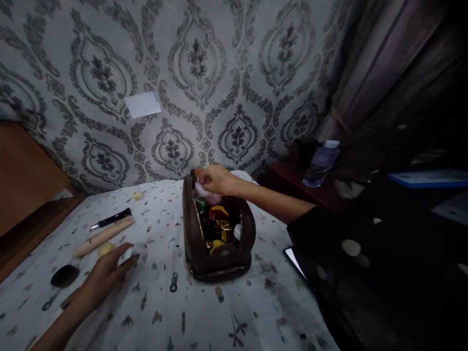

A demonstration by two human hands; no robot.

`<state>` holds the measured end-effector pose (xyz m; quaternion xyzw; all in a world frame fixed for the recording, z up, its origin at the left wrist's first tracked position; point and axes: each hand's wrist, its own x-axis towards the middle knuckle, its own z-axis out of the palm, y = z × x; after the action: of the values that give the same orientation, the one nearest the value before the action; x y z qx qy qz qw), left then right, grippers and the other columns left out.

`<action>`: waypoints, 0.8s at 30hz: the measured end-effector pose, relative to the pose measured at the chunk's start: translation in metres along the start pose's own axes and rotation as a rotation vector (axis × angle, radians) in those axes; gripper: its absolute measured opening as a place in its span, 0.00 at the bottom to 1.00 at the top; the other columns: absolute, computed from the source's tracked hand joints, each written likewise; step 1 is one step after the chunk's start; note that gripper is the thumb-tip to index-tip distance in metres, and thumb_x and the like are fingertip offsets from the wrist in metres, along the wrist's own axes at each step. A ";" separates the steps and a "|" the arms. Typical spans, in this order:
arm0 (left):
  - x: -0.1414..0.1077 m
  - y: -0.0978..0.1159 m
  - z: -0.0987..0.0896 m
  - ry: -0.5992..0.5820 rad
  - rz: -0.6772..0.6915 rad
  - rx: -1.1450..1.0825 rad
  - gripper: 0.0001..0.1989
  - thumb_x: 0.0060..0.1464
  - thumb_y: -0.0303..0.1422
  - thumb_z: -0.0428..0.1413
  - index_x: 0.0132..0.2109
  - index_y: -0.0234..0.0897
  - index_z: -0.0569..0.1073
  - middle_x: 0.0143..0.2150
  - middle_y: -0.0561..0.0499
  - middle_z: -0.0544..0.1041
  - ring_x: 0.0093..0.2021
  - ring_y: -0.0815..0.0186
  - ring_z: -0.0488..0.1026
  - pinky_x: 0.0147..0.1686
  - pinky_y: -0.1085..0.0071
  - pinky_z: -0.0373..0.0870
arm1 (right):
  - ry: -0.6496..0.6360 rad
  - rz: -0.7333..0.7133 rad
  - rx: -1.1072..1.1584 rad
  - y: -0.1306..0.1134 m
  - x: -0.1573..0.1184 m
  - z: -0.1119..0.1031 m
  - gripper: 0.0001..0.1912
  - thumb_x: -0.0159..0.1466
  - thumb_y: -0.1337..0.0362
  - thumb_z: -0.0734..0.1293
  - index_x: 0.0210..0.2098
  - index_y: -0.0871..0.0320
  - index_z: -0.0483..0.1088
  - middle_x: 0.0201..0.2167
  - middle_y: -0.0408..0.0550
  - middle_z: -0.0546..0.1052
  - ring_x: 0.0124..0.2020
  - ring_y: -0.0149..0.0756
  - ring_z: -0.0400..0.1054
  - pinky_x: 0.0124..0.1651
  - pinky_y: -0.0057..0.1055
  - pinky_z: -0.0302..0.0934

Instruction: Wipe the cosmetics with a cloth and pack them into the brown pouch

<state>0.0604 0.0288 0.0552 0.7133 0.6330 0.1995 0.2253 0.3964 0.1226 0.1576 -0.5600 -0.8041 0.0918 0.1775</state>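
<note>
A dark brown zip bag (219, 263) stands open on the patterned white cloth, with several bottles inside, among them an amber one (218, 215) and a green-capped one (201, 204). My right hand (221, 180) is at the bag's far rim, fingers bent together over a pink item (214, 197); what they pinch is too small to tell. To the left of the bag, my left hand (109, 265) is closed around a small white object (126, 254). Beside that hand are a pale yellow round item (106, 249), a beige tube (104, 236) and a dark oval item (65, 276).
A black tube (111, 219) and a small yellowish item (138, 195) lie farther back at left. A phone (295, 261) rests near the right edge. Beyond it, a clear bottle (321, 165) stands on a reddish surface (288, 178). The patterned wall (204, 97) rises behind.
</note>
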 end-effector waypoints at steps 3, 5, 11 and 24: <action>-0.002 -0.008 0.000 0.029 -0.002 0.038 0.26 0.48 0.56 0.51 0.42 0.40 0.74 0.23 0.54 0.75 0.23 0.58 0.74 0.28 0.65 0.71 | 0.017 -0.002 0.039 -0.005 -0.009 -0.005 0.05 0.61 0.70 0.67 0.34 0.60 0.76 0.29 0.48 0.78 0.31 0.35 0.70 0.32 0.28 0.57; -0.004 -0.017 -0.002 0.056 -0.013 0.065 0.29 0.48 0.57 0.51 0.44 0.38 0.74 0.24 0.52 0.76 0.25 0.57 0.75 0.29 0.65 0.71 | 0.051 -0.001 0.059 -0.010 -0.018 -0.010 0.06 0.62 0.69 0.66 0.37 0.61 0.76 0.33 0.50 0.79 0.34 0.37 0.71 0.35 0.29 0.58; -0.012 -0.045 -0.011 0.111 -0.030 0.074 0.29 0.53 0.52 0.49 0.55 0.38 0.71 0.22 0.55 0.74 0.22 0.61 0.72 0.26 0.69 0.67 | 0.210 -0.032 0.054 -0.037 -0.061 -0.017 0.06 0.64 0.68 0.64 0.36 0.57 0.74 0.33 0.50 0.78 0.35 0.40 0.70 0.38 0.33 0.59; -0.020 -0.081 -0.040 0.255 -0.002 0.266 0.21 0.61 0.39 0.43 0.54 0.34 0.71 0.31 0.50 0.79 0.30 0.62 0.74 0.34 0.69 0.69 | 0.057 -0.478 0.275 -0.092 -0.144 0.089 0.14 0.69 0.68 0.56 0.37 0.52 0.72 0.32 0.52 0.76 0.33 0.41 0.71 0.34 0.36 0.64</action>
<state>-0.0306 0.0192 0.0410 0.7052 0.6778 0.2026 0.0470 0.3269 -0.0402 0.0813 -0.3275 -0.8880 0.1397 0.2909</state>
